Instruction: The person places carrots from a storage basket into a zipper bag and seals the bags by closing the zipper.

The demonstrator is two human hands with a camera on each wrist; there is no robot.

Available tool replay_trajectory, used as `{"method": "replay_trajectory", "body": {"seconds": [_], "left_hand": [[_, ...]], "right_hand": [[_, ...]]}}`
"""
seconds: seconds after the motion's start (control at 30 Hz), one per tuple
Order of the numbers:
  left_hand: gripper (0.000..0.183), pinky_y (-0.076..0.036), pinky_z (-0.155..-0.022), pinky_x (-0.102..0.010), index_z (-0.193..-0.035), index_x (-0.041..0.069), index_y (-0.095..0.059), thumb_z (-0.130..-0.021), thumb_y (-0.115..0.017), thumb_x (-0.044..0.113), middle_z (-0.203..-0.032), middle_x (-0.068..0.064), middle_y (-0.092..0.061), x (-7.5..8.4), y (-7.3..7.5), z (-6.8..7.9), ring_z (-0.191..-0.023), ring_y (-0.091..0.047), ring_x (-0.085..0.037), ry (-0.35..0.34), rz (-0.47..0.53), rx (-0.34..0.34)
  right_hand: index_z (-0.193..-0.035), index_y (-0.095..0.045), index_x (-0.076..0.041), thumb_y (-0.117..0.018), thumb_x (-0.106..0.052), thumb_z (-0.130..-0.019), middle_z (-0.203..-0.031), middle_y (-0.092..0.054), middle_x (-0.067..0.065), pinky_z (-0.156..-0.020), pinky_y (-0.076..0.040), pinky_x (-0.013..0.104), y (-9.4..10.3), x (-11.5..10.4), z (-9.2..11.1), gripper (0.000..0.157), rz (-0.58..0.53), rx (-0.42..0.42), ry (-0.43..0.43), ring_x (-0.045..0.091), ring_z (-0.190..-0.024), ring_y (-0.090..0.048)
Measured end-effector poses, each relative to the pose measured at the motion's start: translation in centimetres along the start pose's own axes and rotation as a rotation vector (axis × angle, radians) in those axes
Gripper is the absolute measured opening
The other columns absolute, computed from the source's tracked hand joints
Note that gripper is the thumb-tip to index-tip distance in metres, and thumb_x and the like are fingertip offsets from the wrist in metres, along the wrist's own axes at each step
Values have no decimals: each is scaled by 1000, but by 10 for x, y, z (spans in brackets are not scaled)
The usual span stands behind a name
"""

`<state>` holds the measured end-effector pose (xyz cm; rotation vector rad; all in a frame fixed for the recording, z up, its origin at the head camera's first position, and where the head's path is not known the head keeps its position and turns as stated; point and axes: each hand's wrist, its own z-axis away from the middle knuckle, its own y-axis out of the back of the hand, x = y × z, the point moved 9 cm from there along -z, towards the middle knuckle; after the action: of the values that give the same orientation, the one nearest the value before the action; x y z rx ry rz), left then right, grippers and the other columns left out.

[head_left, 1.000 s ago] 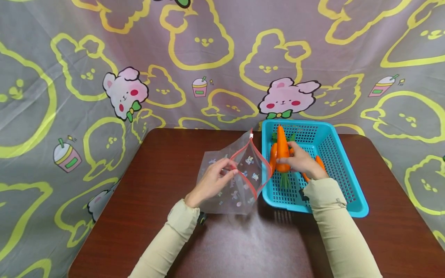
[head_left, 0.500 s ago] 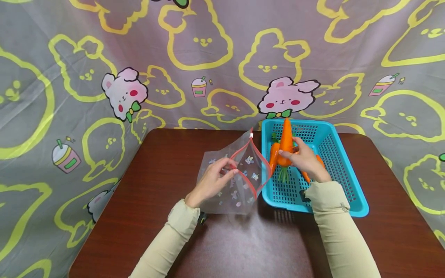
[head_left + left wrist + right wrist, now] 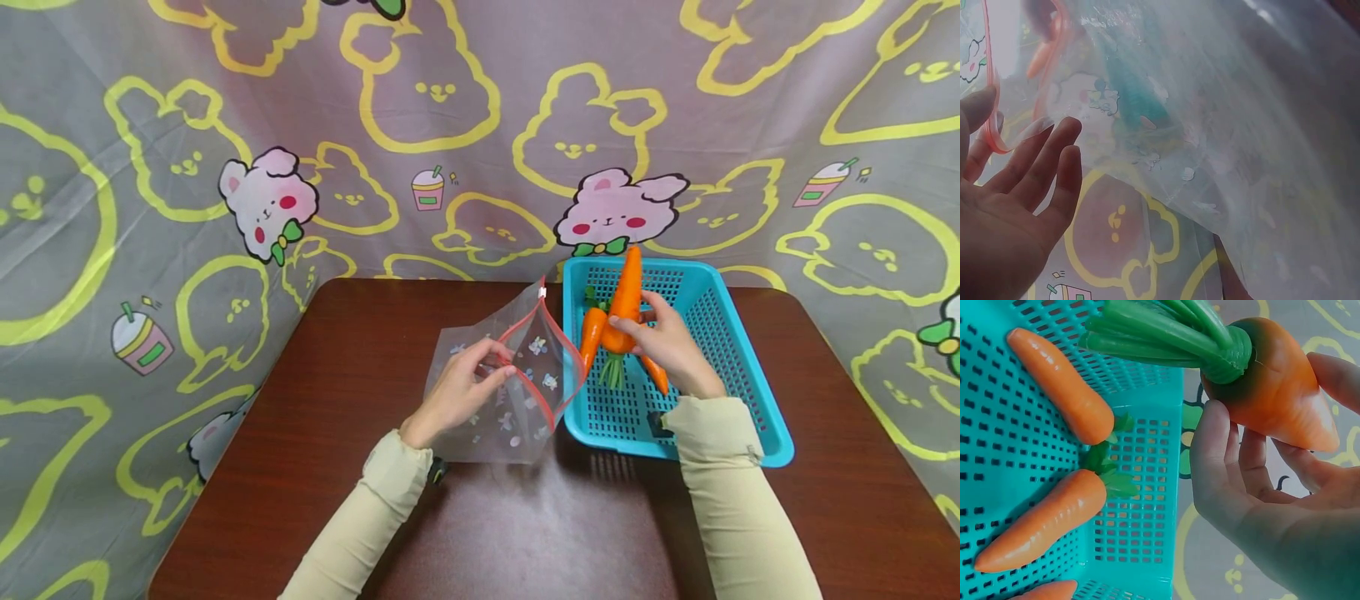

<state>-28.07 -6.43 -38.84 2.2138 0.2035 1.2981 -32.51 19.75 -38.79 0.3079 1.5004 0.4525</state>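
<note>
My left hand [image 3: 453,392] pinches the red zip edge of a clear, printed zip bag [image 3: 487,437], whose mouth gapes toward the basket. In the left wrist view the thumb and a finger of this hand [image 3: 1016,219] meet at that edge, and the other fingers extend along the film. With its fingers and thumb around the body, my right hand [image 3: 675,346] holds a large carrot [image 3: 626,296] over the basket, pointed end up and green stalks down. Seen from the right wrist, the stalks [image 3: 1166,334] point left, away from the palm.
A turquoise perforated basket [image 3: 750,392] stands on the brown table [image 3: 360,333], right beside the bag. Inside lie smaller carrots, one on the left [image 3: 592,333] and one nearer the right hand [image 3: 656,375]. A patterned cloth [image 3: 465,92] hangs behind the table.
My right hand has moved right with the large carrot, whose tip now leans right. More of the smaller carrot on the basket's left shows. The left hand and bag hold still.
</note>
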Motion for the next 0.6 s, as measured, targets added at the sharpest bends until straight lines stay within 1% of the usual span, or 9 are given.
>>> {"method": "replay_trajectory", "body": {"seconds": [0.13, 0.27, 0.37, 0.5, 0.6], "left_hand": [[18, -56, -72, -36, -106, 5, -63, -92, -67, 16, -96, -5, -68, 0, 0, -1, -77, -66, -15, -3, 9, 0], [19, -56, -71, -35, -107, 6, -62, -92, -67, 16, -97, -4, -69, 0, 0, 0, -77, -67, -15, 5, 15, -9], [21, -56, -72, -36, -108, 5, -62, -92, -66, 17, -97, -4, -69, -1, 1, -1, -78, -67, -15, 10, 12, -14], [21, -56, -73, -37, -108, 5, -61, -92, -67, 18, -98, -4, -69, -1, 2, -1, -78, -66, -16, 10, 2, -17], [17, -56, -73, -37, -104, 7, -61, -92, -67, 17, -99, -4, -69, 1, 4, -1, -78, -66, -16, -1, -3, -15]], "right_hand": [[-149, -26, -10, -56, -41, -96, -125, -41, 22, -73, -55, 25, 2, -3, 3, 68, -39, 10, -6, 31, -98, -57], [-148, -27, -10, -54, -38, -97, -128, -42, 23, -78, -58, 31, 6, -7, 6, 64, -67, 19, -9, 31, -101, -58], [-149, -26, -11, -52, -37, -98, -129, -43, 23, -79, -58, 33, 9, -10, 9, 63, -84, 34, -13, 29, -100, -59], [-151, -21, -11, -49, -35, -98, -126, -44, 19, -76, -58, 30, 13, -13, 9, 64, -107, 65, -22, 25, -97, -60], [-151, -19, -11, -47, -35, -99, -126, -46, 16, -75, -58, 26, 14, -13, 8, 64, -135, 82, -28, 21, -97, -60]]}}
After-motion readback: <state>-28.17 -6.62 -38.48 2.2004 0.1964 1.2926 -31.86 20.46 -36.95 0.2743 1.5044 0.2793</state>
